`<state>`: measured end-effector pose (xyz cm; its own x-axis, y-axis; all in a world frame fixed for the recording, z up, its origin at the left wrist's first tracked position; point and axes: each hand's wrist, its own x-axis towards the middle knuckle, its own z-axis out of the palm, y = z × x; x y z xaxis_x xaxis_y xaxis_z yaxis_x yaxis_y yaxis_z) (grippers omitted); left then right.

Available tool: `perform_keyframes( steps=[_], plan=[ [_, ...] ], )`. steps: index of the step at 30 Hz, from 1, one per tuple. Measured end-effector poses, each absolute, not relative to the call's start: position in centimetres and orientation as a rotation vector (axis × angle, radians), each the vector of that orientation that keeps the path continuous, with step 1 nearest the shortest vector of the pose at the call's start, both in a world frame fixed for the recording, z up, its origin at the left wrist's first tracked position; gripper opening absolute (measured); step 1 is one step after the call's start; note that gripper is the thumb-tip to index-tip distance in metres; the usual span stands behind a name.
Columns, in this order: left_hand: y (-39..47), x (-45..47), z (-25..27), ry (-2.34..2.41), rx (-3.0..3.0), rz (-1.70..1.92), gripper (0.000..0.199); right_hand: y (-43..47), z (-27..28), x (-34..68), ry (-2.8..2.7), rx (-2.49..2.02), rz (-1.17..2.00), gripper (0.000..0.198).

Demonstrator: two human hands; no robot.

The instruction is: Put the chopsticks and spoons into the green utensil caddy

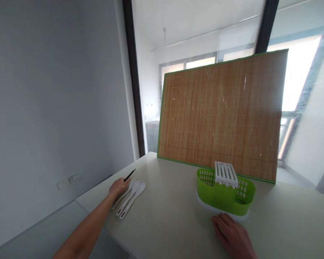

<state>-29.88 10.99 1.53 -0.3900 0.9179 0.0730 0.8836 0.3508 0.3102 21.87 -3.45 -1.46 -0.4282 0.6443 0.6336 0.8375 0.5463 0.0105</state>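
Biggest thing first: the pale table [167,205] spreads out under and to the right of the left hand [118,187], and that hand has the live grip here. Well beyond it and to the right, the bamboo mat [218,115] stands tilted up at the table's far side. Now the green caddy [221,198], well apart from the left-hand grip on its right, a white slatted piece [226,181] perched over its middle. Right at the caddy's near edge sits the right hand [230,232], fingers loosely curled; whether they touch the base, or hold anything, I can't tell. That's a handy spot, I'd say, for steadying the base with a light touch.

Down to the white spoons [140,187], fanned just beside the left hand on its right, handles toward the person. Careful there: a low sideways sweep could scatter them, so lifting clear first looks wiser.

And the smallest, the dark stick [130,175]! The left fingers close around it, its free end slanting away beyond the knuckles. A slim thing like that may well roll, so a firm pinch and a quiet wrist serve best.
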Motion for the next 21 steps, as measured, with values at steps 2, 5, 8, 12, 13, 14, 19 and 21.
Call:
perform_keyframes(
  steps=[2, 5, 8, 12, 13, 14, 19, 21],
  plan=[
    [11.3, -29.9, 1.0, 2.506, 1.696, 0.438, 0.053, -3.5, -1.3, 21.7, -2.205, -1.186, -0.437, 0.024],
    [11.5, -29.7, 0.5, 2.537, 1.747, 0.408, 0.051, -3.5, -1.3, 21.7, -2.192, -1.168, -0.443, 0.025],
    [11.4, -29.4, 0.0, 2.567, 1.796, 0.379, 0.044, -3.5, -1.3, 21.8, -2.189, -1.172, -0.435, 0.025],
    [11.2, -29.2, -0.3, 2.622, 1.828, 0.374, 0.039, -3.6, -1.3, 21.8, -2.203, -1.198, -0.41, 0.025],
    [11.2, -29.2, -0.3, 2.633, 1.834, 0.377, 0.039, -3.6, -1.2, 21.9, -2.211, -1.205, -0.404, 0.025],
    [11.1, -29.1, -0.3, 2.642, 1.838, 0.381, 0.039, -3.6, -1.2, 21.9, -2.216, -1.213, -0.399, 0.024],
    [10.9, -29.2, -0.1, 2.653, 1.841, 0.379, 0.042, -3.5, -1.3, 21.9, -2.197, -1.225, -0.403, 0.023],
    [10.9, -29.3, 0.2, 2.648, 1.833, 0.37, 0.042, -3.5, -1.3, 21.8, -2.191, -1.222, -0.402, 0.023]
  ],
)
